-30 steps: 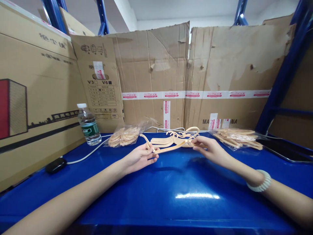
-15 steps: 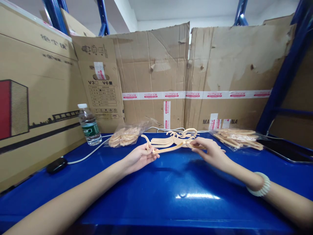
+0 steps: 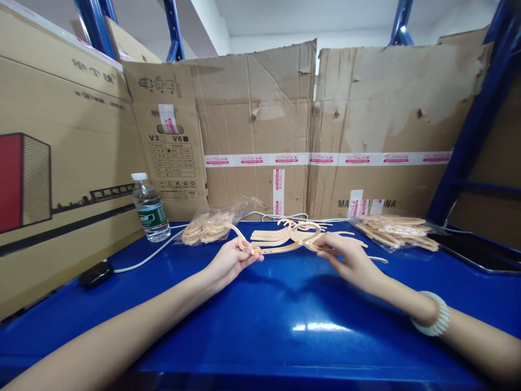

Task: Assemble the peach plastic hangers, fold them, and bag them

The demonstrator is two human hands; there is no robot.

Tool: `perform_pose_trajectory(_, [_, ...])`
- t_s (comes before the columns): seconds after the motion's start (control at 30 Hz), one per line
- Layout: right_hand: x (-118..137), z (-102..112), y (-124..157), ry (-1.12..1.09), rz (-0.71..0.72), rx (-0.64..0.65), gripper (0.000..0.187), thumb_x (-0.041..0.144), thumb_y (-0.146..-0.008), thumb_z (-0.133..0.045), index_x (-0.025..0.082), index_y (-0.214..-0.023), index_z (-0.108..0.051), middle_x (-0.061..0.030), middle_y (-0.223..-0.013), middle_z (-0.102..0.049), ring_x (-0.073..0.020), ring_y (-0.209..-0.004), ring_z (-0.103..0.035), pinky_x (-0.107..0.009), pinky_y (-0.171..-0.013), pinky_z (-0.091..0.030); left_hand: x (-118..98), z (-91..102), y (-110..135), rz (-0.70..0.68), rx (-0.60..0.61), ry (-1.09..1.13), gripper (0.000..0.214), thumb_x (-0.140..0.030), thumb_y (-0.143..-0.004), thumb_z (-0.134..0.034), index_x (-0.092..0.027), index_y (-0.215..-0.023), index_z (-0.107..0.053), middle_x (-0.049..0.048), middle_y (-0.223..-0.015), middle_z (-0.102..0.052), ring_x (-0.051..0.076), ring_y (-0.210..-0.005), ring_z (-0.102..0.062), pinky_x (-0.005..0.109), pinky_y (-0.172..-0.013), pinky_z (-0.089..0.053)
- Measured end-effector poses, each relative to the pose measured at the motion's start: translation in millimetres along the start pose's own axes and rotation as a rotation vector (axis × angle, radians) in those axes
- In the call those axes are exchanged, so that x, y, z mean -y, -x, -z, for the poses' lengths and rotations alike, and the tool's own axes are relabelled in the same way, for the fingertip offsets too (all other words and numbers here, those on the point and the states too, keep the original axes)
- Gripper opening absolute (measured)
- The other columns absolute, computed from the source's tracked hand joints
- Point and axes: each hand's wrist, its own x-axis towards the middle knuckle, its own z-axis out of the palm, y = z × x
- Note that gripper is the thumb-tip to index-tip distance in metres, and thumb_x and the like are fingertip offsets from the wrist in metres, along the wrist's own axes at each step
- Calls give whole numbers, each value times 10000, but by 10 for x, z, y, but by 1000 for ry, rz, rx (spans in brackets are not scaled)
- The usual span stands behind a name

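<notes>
My left hand (image 3: 230,262) pinches the left end of a thin cream plastic hanger (image 3: 277,248) just above the blue table (image 3: 285,320). At the hanger's other end, near its hook, my right hand (image 3: 347,258) is closed on it; a pale bead bracelet (image 3: 437,320) sits on that wrist. Right behind the held hanger lies a small pile of loose cream hangers (image 3: 271,235) flat on the table.
A water bottle (image 3: 150,208) stands at the back left. A clear bag of cream parts (image 3: 209,225) lies beside it, another bag of hangers (image 3: 396,228) at the back right. A white cable runs to a black puck (image 3: 95,274). Cardboard boxes (image 3: 260,125) wall the back; a dark tablet (image 3: 476,250) lies far right.
Both hands have lowered the hanger slightly toward the table and drawn a little closer together; the hanger's hook end now lies lower and flatter.
</notes>
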Motion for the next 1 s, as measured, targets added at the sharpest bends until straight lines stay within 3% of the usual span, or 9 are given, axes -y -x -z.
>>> perform_pose_trajectory(0.23, [43,-11,-7,-65,-106,21,145,291,-898,-484,201,-879,-596,-62,-824,-653,-197,-755,-606,-314,-674,-493,22,22,9,-60,-51,-2,221,74,-796,-515,-127,-706,-532,45,-730,-654,110,-543,-660,202,-611,-564])
perform_pose_trajectory(0.4, [25,-42,-3,-120,-148,-3,177,313,-895,-495,199,-937,-623,-71,-862,-676,-204,-788,-626,-327,-699,-519,36,28,-10,-92,-65,15,201,52,-799,-570,-125,-707,-549,20,-673,-633,113,-584,-670,185,-631,-564])
perform_pose_trajectory(0.6, [-44,-43,-11,-138,-207,-121,208,339,-875,-529,191,-986,-623,-65,-857,-688,-194,-749,-644,-302,-635,-540,2,-14,13,-136,-38,33,162,15,-819,-579,-112,-723,-548,66,-819,-681,133,-743,-701,188,-726,-557])
perform_pose_trajectory(0.7, [-73,2,-42,-156,-243,-141,233,360,-873,-526,186,-983,-635,-61,-830,-693,-189,-713,-640,-292,-604,-533,21,-76,115,-121,4,-79,89,-79,-831,-606,-123,-790,-541,79,-867,-687,149,-744,-701,219,-715,-558])
perform_pose_trajectory(0.77, [-95,40,-63,-166,-276,-142,259,372,-873,-521,183,-999,-647,-63,-839,-699,-189,-702,-636,-291,-593,-525,60,-138,229,-103,102,-274,62,-133,-837,-597,-133,-852,-537,83,-865,-686,154,-685,-692,256,-674,-562])
perform_pose_trajectory(0.83, [-112,70,-78,-164,-289,-91,272,368,-869,-521,179,-1010,-656,-59,-825,-702,-186,-683,-629,-291,-592,-515,102,-203,367,-222,294,-562,50,-167,-849,-562,-143,-889,-544,80,-851,-677,178,-691,-682,304,-661,-563])
perform_pose_trajectory(0.93, [-107,81,-84,-136,-257,103,233,313,-861,-515,171,-953,-675,-52,-809,-704,-180,-698,-626,-289,-635,-501,124,-278,563,-745,645,-1043,154,-153,-864,-507,-166,-994,-589,95,-1036,-658,232,-1013,-611,398,-925,-483])
perform_pose_trajectory(1.0, [-86,61,-77,-121,-249,235,216,288,-858,-515,163,-904,-685,-53,-808,-707,-179,-715,-626,-287,-659,-491,108,-302,649,-926,784,-1247,227,-152,-867,-506,-178,-1080,-581,91,-1154,-625,244,-1156,-519,406,-1031,-395])
